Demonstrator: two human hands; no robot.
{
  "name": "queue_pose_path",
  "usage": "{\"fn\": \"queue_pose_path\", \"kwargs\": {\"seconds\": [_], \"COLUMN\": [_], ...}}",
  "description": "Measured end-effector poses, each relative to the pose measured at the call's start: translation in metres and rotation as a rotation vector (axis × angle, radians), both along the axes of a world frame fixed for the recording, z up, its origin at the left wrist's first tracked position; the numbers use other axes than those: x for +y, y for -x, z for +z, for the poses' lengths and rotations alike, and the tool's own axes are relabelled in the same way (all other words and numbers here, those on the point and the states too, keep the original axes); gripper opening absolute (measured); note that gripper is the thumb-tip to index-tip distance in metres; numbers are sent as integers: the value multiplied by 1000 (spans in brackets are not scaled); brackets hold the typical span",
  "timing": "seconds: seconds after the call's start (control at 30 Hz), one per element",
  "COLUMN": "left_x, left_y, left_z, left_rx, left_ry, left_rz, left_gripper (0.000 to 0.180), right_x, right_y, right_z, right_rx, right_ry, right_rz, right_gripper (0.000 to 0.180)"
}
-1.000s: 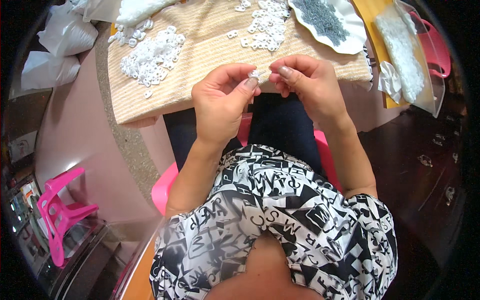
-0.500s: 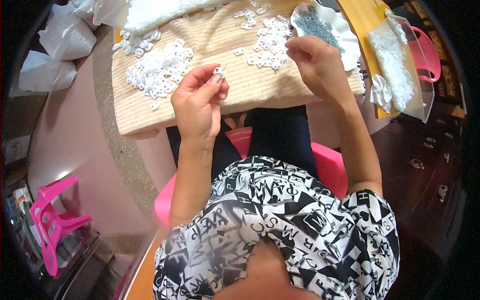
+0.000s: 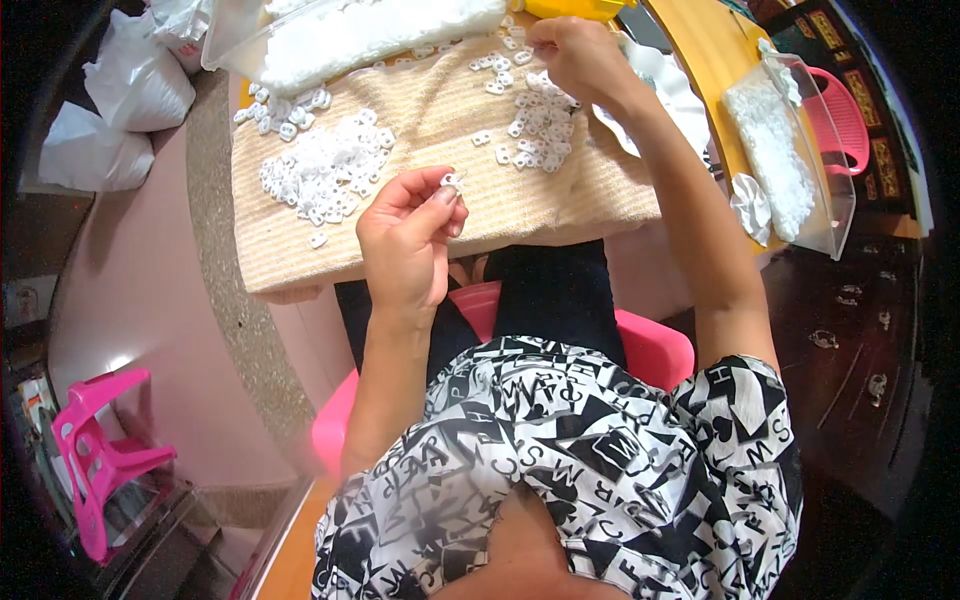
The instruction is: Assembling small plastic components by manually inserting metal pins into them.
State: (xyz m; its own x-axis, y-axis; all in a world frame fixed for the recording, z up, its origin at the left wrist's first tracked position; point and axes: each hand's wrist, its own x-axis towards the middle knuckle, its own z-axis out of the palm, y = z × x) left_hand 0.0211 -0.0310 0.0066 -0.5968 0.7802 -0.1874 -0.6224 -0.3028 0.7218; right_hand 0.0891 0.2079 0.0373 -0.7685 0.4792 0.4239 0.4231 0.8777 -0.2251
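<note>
My left hand [image 3: 412, 235] pinches a small white plastic piece with a hole [image 3: 451, 182] between thumb and forefinger, just above the cloth's near edge. A larger heap of similar white pieces [image 3: 330, 165] lies to its left on the beige striped cloth [image 3: 430, 110]. Reaching to the far right, my right hand [image 3: 580, 60] has its fingers curled together above loose pieces; whatever they hold is hidden. A second heap of white pieces [image 3: 543, 130] lies below that hand. My right forearm partly covers a white wavy-rimmed plate [image 3: 685, 105], hiding most of the small grey metal pins on it.
At the far edge stands a clear bin of white pieces [image 3: 380, 35], with a yellow container [image 3: 580, 8] beside it. Another clear bin [image 3: 770, 150] sits at the right. White bags [image 3: 140, 85] and a pink stool [image 3: 100, 450] stand on the floor to the left.
My right hand has moved up and left, from beside the plate to the far side of the white heap. My left hand still pinches its piece. The view has shifted, bringing the yellow container in.
</note>
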Motion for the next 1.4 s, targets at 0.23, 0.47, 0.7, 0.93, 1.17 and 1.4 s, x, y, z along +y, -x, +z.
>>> {"fn": "queue_pose_path", "kwargs": {"seconds": [0.23, 0.47, 0.7, 0.93, 1.17, 1.4], "left_x": [0, -1, -4, -8, -7, -8], "left_y": [-2, -4, -10, -22, -33, -34], "left_z": [-2, 0, 7, 19, 14, 14], "left_rx": [3, 8, -20, -55, -81, -92], "left_ry": [3, -16, -43, -100, -114, -122], "left_rz": [-8, -26, -88, -206, -266, -269], "left_gripper": [16, 16, 17, 17, 18, 19], "right_x": [21, 0, -75, -123, -139, -145], "right_y": [23, 10, -52, -85, -92, -92], "right_z": [-26, -24, 13, 7, 4, 2], "right_rx": [-233, -92, 275, 484, 541, 491], "right_ry": [2, -23, 1253, 1630, 1603, 1480], "right_rz": [198, 102, 264, 188, 275, 240], "right_gripper": [23, 10, 14, 19, 17, 14]}}
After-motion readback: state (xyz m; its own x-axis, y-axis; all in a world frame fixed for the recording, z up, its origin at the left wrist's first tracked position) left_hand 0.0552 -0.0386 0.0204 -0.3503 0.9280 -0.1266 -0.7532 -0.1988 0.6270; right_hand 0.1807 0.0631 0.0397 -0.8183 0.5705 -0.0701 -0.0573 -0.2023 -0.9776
